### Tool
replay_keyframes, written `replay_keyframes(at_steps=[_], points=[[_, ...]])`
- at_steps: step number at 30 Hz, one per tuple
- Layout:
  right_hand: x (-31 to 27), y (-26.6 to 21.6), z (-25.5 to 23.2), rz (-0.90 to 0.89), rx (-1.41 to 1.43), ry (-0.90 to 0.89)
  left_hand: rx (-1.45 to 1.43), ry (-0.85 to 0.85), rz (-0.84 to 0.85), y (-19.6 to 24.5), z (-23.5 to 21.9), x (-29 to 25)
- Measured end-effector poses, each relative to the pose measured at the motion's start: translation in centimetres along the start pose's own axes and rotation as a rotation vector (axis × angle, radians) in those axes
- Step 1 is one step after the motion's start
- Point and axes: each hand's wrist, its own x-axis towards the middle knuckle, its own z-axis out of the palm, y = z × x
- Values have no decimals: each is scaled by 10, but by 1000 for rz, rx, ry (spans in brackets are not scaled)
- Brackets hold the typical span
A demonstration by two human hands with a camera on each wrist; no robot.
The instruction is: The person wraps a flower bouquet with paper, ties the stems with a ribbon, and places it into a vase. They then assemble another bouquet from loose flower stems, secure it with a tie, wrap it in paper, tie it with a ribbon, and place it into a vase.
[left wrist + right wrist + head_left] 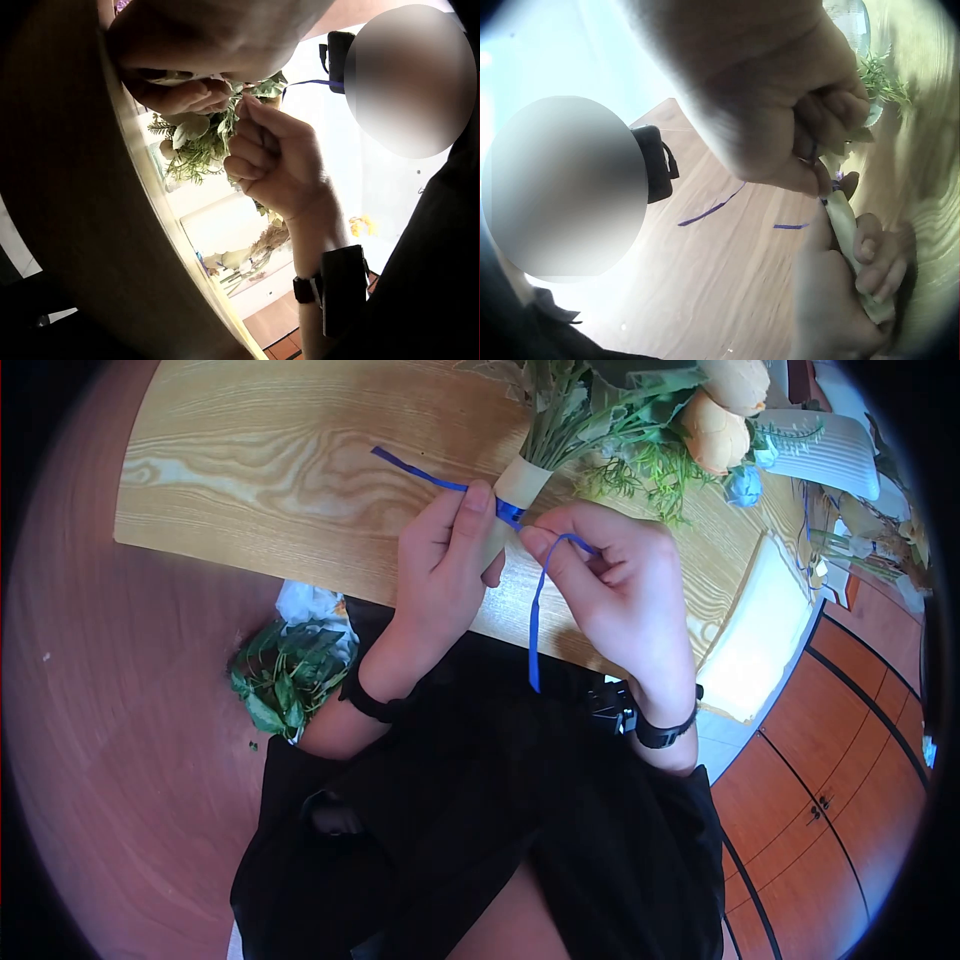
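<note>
A bouquet of peach and blue flowers with green stems (570, 435) lies across the table's near side. Cream paper (523, 482) wraps its stems, and a blue ribbon (508, 512) circles the wrap. My left hand (440, 565) grips the wrapped stems, thumb up against the ribbon; one ribbon tail sticks out to the left past it. With bent thumb and fingers, my right hand (635, 585) pinches the ribbon close to the wrap, the other tail hanging down. In the right wrist view, the left fingers curl around the paper handle (845, 229).
The wooden table (250, 490) ends just in front of my body. On its right lie white sheets (760, 630), with a ribbed white vase (825, 455) behind. Green leaves (290, 680) fill a bag below the table edge at left. Orange cabinets (820, 760) stand at right.
</note>
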Motion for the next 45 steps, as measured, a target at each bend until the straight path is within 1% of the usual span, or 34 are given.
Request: replay_keyframes(at_steps=[2,5,6,8,12,14,18,20,21,23,26,27,29,33,35,39,41,45], points=[[-2,3,0,49,-6,11,-11,5,-40,4,1,0],[-3,6,-1,63,5,25,-10,17,-53,5,1,-1],[-3,7,0,65,6,25,-10,17,-54,5,1,-1],[-3,10,1,3,-13,33,-15,37,-53,5,1,-1],[-2,11,-1,40,-3,19,24,37,-36,6,0,0],[-2,12,-1,30,-11,9,-60,23,-105,9,0,0],[-4,10,-1,60,6,27,-74,14,-87,7,0,0],[-5,8,-2,104,6,6,-103,39,-156,9,0,0],[-5,10,-1,104,8,6,-102,39,-156,8,-1,0],[-4,16,-1,93,-5,16,-63,52,-70,5,-2,1],[-2,18,3,75,7,53,-60,67,-65,2,-3,4],[-2,21,5,77,7,56,-59,63,-65,5,-5,3],[1,29,8,39,44,89,-103,11,-209,13,-10,2],[4,39,13,80,118,40,-32,-49,-191,9,-10,-3],[6,37,17,-20,149,75,-32,-46,-222,9,-5,-7],[8,48,27,-53,235,109,-57,-70,-217,14,-4,-7],[10,49,31,-149,390,145,-86,-71,-242,20,-3,-8],[13,56,29,-153,329,140,-26,-102,-241,18,0,-16]])
